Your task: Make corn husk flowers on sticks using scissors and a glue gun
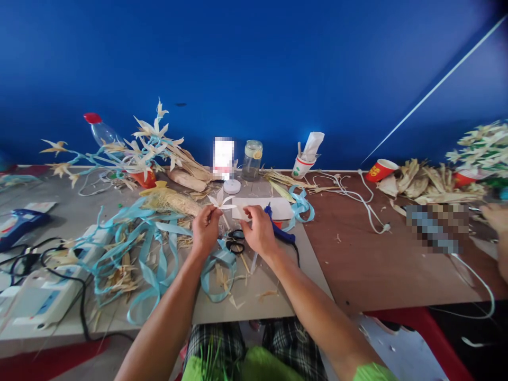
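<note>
My left hand (207,228) is closed in a pinch on a pale corn-husk flower (220,200), whose pointed petals spread above the fingertips. Just right of it, my right hand (259,227) hovers with thumb and fingers apart and nothing visible between them. Black-handled scissors (235,242) lie on the table between the two hands. Behind my right hand a blue glue gun (280,227) rests near a white card (283,208). Light-blue ribbon (216,275) curls in loops below my left hand, with husk scraps about it.
Husk flowers on blue-wrapped stems (154,129) stand at the back left. A power strip (59,296) and another glue gun (19,225) lie at left. A glass jar (252,160) and a paper cup (302,166) stand by the wall. Another person's hand (498,219) is at far right.
</note>
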A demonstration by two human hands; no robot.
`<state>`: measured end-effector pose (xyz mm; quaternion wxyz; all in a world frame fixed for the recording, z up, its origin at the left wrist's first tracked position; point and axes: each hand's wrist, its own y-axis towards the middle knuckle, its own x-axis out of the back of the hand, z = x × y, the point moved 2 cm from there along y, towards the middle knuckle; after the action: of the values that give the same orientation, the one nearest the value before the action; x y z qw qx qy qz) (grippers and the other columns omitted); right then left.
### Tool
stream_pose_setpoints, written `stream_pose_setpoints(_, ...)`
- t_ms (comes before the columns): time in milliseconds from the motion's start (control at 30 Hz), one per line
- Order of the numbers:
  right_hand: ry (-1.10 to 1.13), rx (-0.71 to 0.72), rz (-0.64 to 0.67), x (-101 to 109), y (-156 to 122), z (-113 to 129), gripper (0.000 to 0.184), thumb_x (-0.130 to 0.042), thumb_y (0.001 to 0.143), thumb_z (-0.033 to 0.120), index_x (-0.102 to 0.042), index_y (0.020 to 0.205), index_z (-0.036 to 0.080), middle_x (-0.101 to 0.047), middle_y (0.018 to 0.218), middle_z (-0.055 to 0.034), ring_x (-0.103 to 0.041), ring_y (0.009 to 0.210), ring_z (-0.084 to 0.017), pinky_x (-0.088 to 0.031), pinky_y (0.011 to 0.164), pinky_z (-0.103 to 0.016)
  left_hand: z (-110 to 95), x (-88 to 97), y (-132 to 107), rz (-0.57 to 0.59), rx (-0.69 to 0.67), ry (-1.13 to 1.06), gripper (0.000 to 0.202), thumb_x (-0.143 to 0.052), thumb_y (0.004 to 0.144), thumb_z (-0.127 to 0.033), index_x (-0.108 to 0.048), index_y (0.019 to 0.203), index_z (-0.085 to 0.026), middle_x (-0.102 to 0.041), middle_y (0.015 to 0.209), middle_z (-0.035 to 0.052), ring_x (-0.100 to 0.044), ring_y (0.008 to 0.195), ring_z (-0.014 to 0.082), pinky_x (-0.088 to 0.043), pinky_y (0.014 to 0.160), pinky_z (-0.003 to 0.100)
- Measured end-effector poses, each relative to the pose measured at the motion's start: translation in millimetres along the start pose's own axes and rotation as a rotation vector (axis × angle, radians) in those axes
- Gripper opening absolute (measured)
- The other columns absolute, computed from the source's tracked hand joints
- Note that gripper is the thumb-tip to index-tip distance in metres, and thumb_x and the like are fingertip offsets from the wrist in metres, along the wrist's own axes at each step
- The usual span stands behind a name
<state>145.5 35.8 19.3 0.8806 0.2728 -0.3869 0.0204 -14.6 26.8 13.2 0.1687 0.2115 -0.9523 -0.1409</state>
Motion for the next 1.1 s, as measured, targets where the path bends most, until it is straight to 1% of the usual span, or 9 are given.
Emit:
stream_pose_setpoints(133, -0.257, -0.001, 0.324, 1, -6, 5, 0.027, -0.054, 0.082, 0.026, -0.058, 0.107, 0.015, -0.064, 0.097, -0.0126, -0.054, 0.098, -0.026, -0.033, 0.086, -0.038, 4, -0.9, 1, 0.008, 0.007, -0.017, 0.016, -0.051, 0.080, -0.029, -0.057, 0.072, -0.017, -0.045, 0.055, -0.0041, -0.041, 0.052, 0.0087, -0.032, 0.051, 0.020)
stream_pose_setpoints(233, -0.261, 0.032, 0.420, 1, -9, 12, 0.027, -0.055, 0.082, 0.024, -0.059, 0.107, 0.016, -0.066, 0.098, -0.0119, -0.053, 0.102, -0.026, -0.031, 0.088, -0.039, 6, -1.4, 0, 0.009, 0.012, -0.026, 0.017, -0.052, 0.080, -0.030, -0.057, 0.072, -0.017, -0.045, 0.056, -0.0040, -0.041, 0.052, 0.0086, -0.032, 0.051, 0.020)
stream_pose_setpoints(400, 0.006, -0.102, 0.420, 2, -5, 16, 0.023, -0.051, 0.085, 0.026, -0.062, 0.104, 0.017, -0.069, 0.082, -0.0062, -0.061, 0.084, -0.018, -0.037, 0.080, -0.030, 1, -0.5, -1, 0.001, 0.002, -0.001, 0.018, -0.051, 0.081, -0.030, -0.057, 0.072, -0.016, -0.045, 0.057, -0.0039, -0.040, 0.052, 0.0084, -0.032, 0.051, 0.020)
stream_pose_setpoints(500, 0.259, -0.101, 0.583, 3, -7, 22, 0.027, -0.043, 0.090, 0.029, -0.066, 0.090, 0.016, -0.065, 0.060, -0.0008, -0.059, 0.061, -0.013, -0.039, 0.064, -0.023, 0, -0.1, 0, 0.003, -0.007, 0.032, 0.017, -0.050, 0.080, -0.029, -0.057, 0.072, -0.016, -0.046, 0.058, -0.0036, -0.041, 0.053, 0.0085, -0.032, 0.051, 0.020)
stream_pose_setpoints(600, 0.383, -0.013, 0.752, 3, -12, 32, 0.028, -0.041, 0.090, 0.026, -0.067, 0.083, 0.017, -0.064, 0.057, 0.0005, -0.058, 0.056, -0.011, -0.038, 0.059, -0.021, 3, -0.7, 1, 0.019, -0.009, 0.060, 0.016, -0.050, 0.080, -0.028, -0.057, 0.072, -0.016, -0.048, 0.060, -0.0029, -0.042, 0.055, 0.0090, -0.033, 0.052, 0.020)
stream_pose_setpoints(667, 0.341, 0.037, 0.749, 2, -13, 35, 0.025, -0.042, 0.090, 0.022, -0.065, 0.097, 0.019, -0.068, 0.066, -0.0002, -0.062, 0.064, -0.012, -0.039, 0.063, -0.021, 4, -1.3, 1, 0.022, -0.020, 0.073, 0.016, -0.050, 0.080, -0.028, -0.057, 0.072, -0.017, -0.049, 0.061, -0.0026, -0.042, 0.056, 0.0095, -0.033, 0.053, 0.020)
stream_pose_setpoints(733, 0.173, 0.060, 0.641, 0, -11, 33, 0.026, -0.043, 0.089, 0.022, -0.063, 0.106, 0.020, -0.070, 0.077, -0.0034, -0.064, 0.076, -0.015, -0.040, 0.071, -0.024, 4, -2.0, 0, 0.025, -0.030, 0.079, 0.016, -0.050, 0.080, -0.028, -0.057, 0.072, -0.017, -0.050, 0.061, -0.0023, -0.043, 0.057, 0.0098, -0.033, 0.053, 0.020)
stream_pose_setpoints(867, -0.145, 0.042, 0.419, -2, -5, 22, 0.021, -0.047, 0.088, 0.027, -0.064, 0.097, 0.019, -0.069, 0.092, -0.0080, -0.061, 0.091, -0.019, -0.037, 0.084, -0.029, 2, -4.5, -1, 0.066, -0.022, 0.074, 0.016, -0.049, 0.080, -0.027, -0.057, 0.071, -0.016, -0.049, 0.060, -0.0024, -0.043, 0.057, 0.0097, -0.033, 0.053, 0.020)
stream_pose_setpoints(1100, -0.356, -0.017, 0.485, -13, -9, 19, 0.021, -0.055, 0.080, 0.034, -0.064, 0.082, 0.015, -0.068, 0.087, -0.0129, -0.062, 0.089, -0.026, -0.039, 0.080, -0.036, 6, -6.3, -1, 0.060, -0.034, 0.068, 0.017, -0.050, 0.080, -0.029, -0.057, 0.071, -0.017, -0.047, 0.058, -0.0029, -0.042, 0.055, 0.0096, -0.032, 0.051, 0.020)
